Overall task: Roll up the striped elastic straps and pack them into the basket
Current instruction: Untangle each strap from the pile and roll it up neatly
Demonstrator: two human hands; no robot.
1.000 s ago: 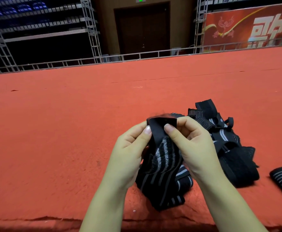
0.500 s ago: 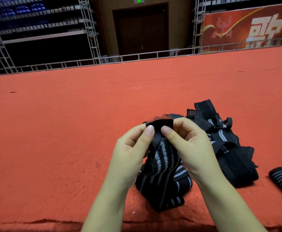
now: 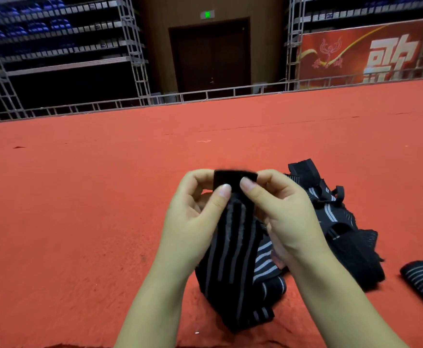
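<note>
change: strap (image 3: 233, 247) end now squared flat | left hand (image 3: 193, 222), right hand (image 3: 288, 219) both pinching it | roll about to start

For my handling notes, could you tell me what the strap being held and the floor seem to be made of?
The striped strap looks like woven elastic fabric, matte black with grey ribs; it hangs limp. Its plain black end tab may be hook-and-loop. The red floor covering looks like short-pile carpet, with a fuzzy, scuffed surface.
</note>
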